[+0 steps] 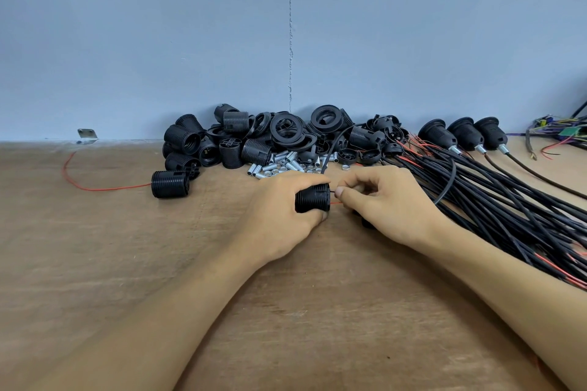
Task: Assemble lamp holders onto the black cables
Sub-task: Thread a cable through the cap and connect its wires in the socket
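My left hand [276, 213] grips a black threaded lamp holder body [313, 201] lying sideways just above the wooden table [127, 263]. My right hand [384, 206] pinches thin wires, one red [335, 202], right at the holder's open end. A black cable [451, 181] loops up from under that hand and arcs back over the parts pile. A black part is half hidden under my right palm. A thick bundle of black cables [508, 209] with red leads fans across the table on the right.
A pile of black holder bodies, rings and caps [273, 136] lies against the blue wall, with small metal tubes and nuts [282, 165] in front. One holder with a red wire [170, 184] stands apart at left. Three assembled holders [460, 135] lie at back right, beside coloured wiring [559, 132].
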